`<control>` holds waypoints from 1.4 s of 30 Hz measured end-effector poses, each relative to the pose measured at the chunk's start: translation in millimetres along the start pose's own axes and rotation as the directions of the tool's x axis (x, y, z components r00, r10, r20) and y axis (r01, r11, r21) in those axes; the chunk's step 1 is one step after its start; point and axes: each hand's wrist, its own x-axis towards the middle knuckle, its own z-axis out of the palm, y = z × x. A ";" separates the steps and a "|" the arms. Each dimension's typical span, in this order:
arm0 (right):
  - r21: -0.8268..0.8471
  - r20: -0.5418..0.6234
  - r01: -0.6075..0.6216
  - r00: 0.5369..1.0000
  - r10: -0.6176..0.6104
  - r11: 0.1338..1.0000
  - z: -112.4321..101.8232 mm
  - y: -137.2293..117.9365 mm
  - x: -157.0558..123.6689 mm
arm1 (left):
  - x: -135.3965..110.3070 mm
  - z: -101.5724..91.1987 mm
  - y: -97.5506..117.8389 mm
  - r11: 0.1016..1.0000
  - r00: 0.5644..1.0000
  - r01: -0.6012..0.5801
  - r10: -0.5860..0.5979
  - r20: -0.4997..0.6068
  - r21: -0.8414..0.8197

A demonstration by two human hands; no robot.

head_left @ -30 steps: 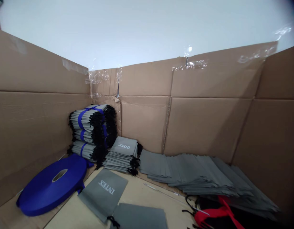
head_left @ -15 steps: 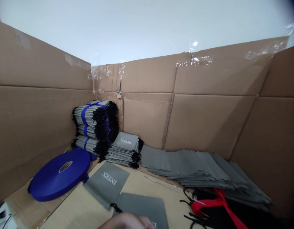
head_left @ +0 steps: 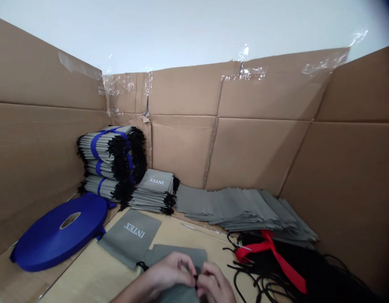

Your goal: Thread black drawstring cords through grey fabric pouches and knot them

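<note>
Inside a corner of cardboard walls (head_left: 182, 147), here's a tabletop (head_left: 83, 273) packed with goods! 3 blue-strapped stacks of gray bags (head_left: 109, 160) stand back left, beside a big blue strap roll (head_left: 58, 231). A long row of flat bags (head_left: 232, 208) runs along the back, above a heap of black cords (head_left: 276, 269) with a red ribbon (head_left: 270, 252) across it. Up front, a bag printed INTEX (head_left: 129, 237) lies just beside the gray bag (head_left: 178, 254) under the action, its length running toward the person, lower end out of view. Left hand (head_left: 169, 271) and right hand (head_left: 215, 284) meet over it, fingertips pinched tight on a small black cord end (head_left: 196, 283)!
</note>
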 end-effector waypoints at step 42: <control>0.489 0.043 -0.527 0.810 0.585 0.695 10.3 -3.8 5.6 | -6.1 5.8 -19.3 0.694 0.874 -0.332 0.481 -0.067 0.639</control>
